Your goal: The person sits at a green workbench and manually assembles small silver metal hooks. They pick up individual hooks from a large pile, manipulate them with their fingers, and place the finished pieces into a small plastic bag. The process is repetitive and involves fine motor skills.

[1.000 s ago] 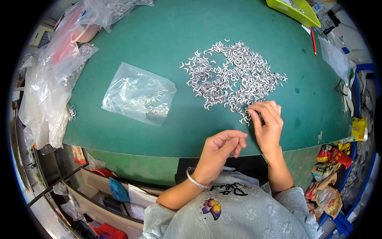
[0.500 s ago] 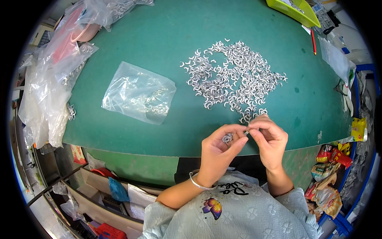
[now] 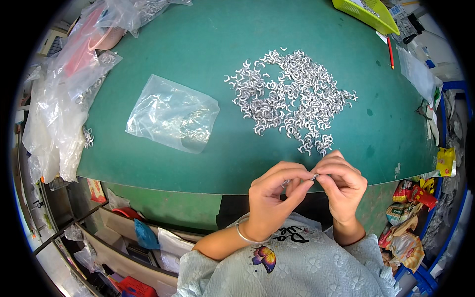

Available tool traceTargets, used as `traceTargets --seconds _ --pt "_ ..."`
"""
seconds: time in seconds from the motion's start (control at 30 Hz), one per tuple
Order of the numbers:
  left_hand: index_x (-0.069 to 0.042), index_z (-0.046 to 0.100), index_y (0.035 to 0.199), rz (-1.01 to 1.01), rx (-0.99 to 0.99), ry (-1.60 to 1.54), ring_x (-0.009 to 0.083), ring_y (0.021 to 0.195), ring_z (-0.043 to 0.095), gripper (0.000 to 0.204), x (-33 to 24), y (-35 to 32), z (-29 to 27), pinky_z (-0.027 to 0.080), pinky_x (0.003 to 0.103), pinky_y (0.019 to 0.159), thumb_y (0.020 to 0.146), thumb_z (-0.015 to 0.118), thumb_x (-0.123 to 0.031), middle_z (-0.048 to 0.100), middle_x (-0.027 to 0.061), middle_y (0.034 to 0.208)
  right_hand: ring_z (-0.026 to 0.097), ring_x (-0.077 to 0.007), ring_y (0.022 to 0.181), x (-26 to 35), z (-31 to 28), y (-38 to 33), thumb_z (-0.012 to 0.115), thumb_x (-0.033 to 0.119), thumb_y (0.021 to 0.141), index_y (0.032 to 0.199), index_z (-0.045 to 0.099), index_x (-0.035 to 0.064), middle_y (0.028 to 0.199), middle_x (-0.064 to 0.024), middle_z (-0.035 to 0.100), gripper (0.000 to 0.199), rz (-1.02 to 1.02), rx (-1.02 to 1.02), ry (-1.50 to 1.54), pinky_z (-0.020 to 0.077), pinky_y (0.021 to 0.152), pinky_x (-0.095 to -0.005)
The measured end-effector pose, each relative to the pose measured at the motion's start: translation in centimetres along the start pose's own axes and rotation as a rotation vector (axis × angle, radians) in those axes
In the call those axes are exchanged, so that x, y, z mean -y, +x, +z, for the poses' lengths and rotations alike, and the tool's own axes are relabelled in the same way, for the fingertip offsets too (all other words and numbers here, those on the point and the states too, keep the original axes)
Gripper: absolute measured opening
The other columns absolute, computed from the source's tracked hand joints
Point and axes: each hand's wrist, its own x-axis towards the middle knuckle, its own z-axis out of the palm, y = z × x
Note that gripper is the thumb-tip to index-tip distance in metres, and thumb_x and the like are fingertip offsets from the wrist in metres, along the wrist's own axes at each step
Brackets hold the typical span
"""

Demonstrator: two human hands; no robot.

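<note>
A pile of several small silver curved metal clips (image 3: 292,96) lies spread on the green table (image 3: 198,59). My left hand (image 3: 274,195) and my right hand (image 3: 341,183) meet at the table's near edge, just below the pile. Their fingertips pinch one small silver clip (image 3: 314,175) between them. More silver shows inside my left hand's curled fingers. A thin bracelet sits on my left wrist.
A clear plastic bag (image 3: 173,114) with some clips lies left of the pile. Crumpled clear bags (image 3: 64,104) crowd the table's left edge. A yellow-green tray (image 3: 366,12) sits far right, a red pencil (image 3: 391,52) beside it. Snack packets (image 3: 410,198) lie lower right.
My right hand left the pile's near edge and drew back to my left hand. Both hands now pinch a clip together at the table's edge.
</note>
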Motion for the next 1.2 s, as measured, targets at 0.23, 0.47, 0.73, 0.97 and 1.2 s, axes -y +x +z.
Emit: traceTargets --seconds 0.23,0.47,0.73,0.97,1.2 --pt "0.005 0.061 0.090 -0.030 0.000 -0.014 0.0045 0.066 0.046 0.015 -0.2 0.0 0.0 0.037 0.017 0.054 0.076 0.059 0.010 0.057 0.0069 0.090 0.056 -0.0206 0.073 0.2 -0.2 -0.1 0.066 -0.008 0.068 0.081 0.062 -0.0058 0.078 -0.0122 0.062 0.014 -0.018 0.026 0.032 0.0441 0.064 -0.0288" --pt "0.003 0.062 0.089 -0.193 0.024 -0.068 0.0021 0.064 0.044 0.010 -0.4 0.1 -0.2 0.036 0.016 0.053 0.080 0.061 0.002 0.058 0.0030 0.086 0.055 -0.0203 0.076 0.1 -0.4 -0.3 0.065 -0.006 0.071 0.084 0.061 -0.0055 0.081 -0.0121 0.061 0.014 0.042 0.053 0.164 0.0434 0.067 -0.0289" --pt "0.002 0.059 0.094 -0.586 0.093 -0.542 0.0063 0.069 0.045 0.012 0.4 -0.1 -1.0 0.035 0.020 0.058 0.085 0.056 -0.005 0.057 0.0050 0.084 0.052 -0.0183 0.076 -0.3 -0.2 -0.6 0.064 -0.002 0.075 0.084 0.058 -0.0048 0.080 -0.0100 0.058 0.011 0.122 0.048 0.271 0.0416 0.068 -0.0286" --pt "0.001 0.058 0.093 -0.725 0.115 -0.736 0.0057 0.065 0.038 0.016 0.0 0.3 -0.9 0.033 0.021 0.057 0.088 0.053 -0.014 0.050 0.0005 0.077 0.050 -0.0147 0.076 -0.4 -0.1 -0.8 0.060 0.000 0.079 0.084 0.056 -0.0036 0.082 -0.0078 0.055 0.007 0.206 0.054 0.323 0.0398 0.070 -0.0263" --pt "-0.002 0.054 0.083 -0.767 0.127 -0.797 0.0058 0.064 0.036 0.017 0.2 0.6 -1.0 0.031 0.021 0.056 0.090 0.049 -0.016 0.044 -0.0020 0.072 0.049 -0.0128 0.076 -0.7 0.0 -0.9 0.058 0.000 0.081 0.083 0.056 -0.0027 0.081 -0.0072 0.055 0.004 0.243 0.068 0.282 0.0387 0.070 -0.0249"
